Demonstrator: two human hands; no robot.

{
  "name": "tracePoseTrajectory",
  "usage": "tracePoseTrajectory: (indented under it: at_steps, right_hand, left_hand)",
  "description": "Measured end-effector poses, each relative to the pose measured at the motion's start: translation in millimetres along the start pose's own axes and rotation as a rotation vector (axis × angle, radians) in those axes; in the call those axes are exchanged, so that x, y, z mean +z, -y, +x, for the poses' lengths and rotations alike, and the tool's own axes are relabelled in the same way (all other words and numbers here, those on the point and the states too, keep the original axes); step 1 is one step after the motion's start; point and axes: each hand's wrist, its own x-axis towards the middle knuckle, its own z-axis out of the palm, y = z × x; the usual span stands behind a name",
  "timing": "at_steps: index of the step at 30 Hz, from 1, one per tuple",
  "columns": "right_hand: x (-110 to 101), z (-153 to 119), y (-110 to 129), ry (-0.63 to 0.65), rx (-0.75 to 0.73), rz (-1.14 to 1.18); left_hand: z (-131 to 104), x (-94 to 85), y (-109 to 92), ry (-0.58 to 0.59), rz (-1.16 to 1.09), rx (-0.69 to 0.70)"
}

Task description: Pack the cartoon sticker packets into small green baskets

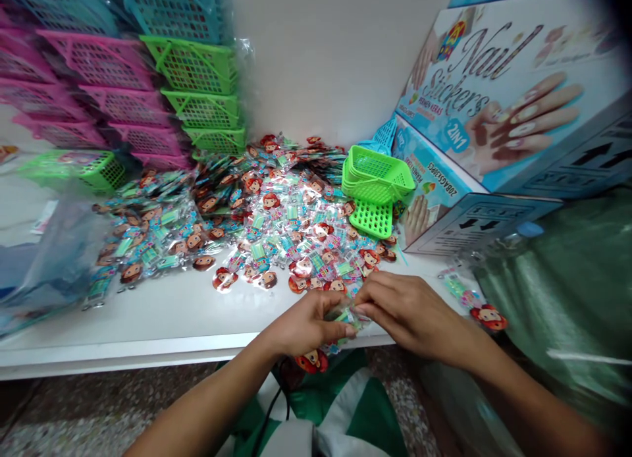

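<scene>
Near the front edge of the white table, my left hand [316,322] is closed around a small clear plastic packet [340,325] with green pieces inside and a red-haired cartoon head at its lower end. My right hand [395,305] pinches the upper right corner of the same packet, fingers pressed together. Just beyond my hands lies a wide heap of similar packets [296,226], many with cartoon heads. Another such packet [474,299] rests to the right of my right hand, on clear plastic.
Stacked pink baskets [108,62] and green baskets [202,68] rise at the back left. Small green baskets [380,174] stand by the heap. Nail Stickers boxes [494,95] fill the right. A clear plastic bag [49,266] lies left, and green sheeting [577,286] hangs right.
</scene>
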Motion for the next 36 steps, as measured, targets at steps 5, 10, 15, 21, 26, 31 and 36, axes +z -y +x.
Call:
tracePoseTrajectory:
  at_steps: [5, 10, 15, 21, 26, 31, 36]
  right_hand:
    - [-10, -7, -5, -0.107, 0.037, 0.118]
    - [-23, -15, -9, -0.184, 0.052, 0.117]
    - [-20, -14, -6, -0.18, 0.046, 0.135]
    - [-2, -3, 4, -0.134, 0.031, 0.221]
    - [2, -3, 6, -0.144, 0.029, 0.275]
    - [8, -8, 6, -0.23, 0.156, 0.324]
    - [12, -9, 7, -0.334, 0.143, 0.346]
  left_hand:
    - [-1, -2.1, -1, 0.018, -0.072, -0.028]
    - [-1, -3.0, -1, 0.053, -0.069, 0.013]
    - [-1, -0.7, -3, 0.064, -0.058, -0.006]
    - [1, 1.3, -2, 0.006, -0.018, 0.027]
    - [0, 0.0, -2, -0.02, -0.041, 0.055]
    - [0, -0.9, -4, -0.101, -0.032, 0.036]
    - [1, 0.8, -5, -0.099, -0.055, 0.062]
